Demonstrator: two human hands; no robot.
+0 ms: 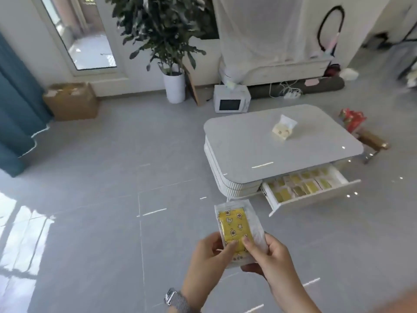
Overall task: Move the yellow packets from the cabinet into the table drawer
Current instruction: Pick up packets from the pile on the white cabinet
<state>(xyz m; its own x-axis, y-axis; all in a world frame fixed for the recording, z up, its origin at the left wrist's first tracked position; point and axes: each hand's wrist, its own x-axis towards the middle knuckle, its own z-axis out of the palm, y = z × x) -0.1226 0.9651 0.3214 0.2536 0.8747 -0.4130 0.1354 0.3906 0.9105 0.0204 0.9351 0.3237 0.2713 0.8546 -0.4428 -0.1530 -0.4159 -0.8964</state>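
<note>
Left hand and right hand, fingers of both pinched on one yellow packet, held upright over the floor, well apart from the table. Further right, drawer pulled open under the surface's near edge, already lined with yellow packets. Likely mid-carry. Next: walking over, lowering the packet flat into a free spot in the drawer, then letting go.
</note>
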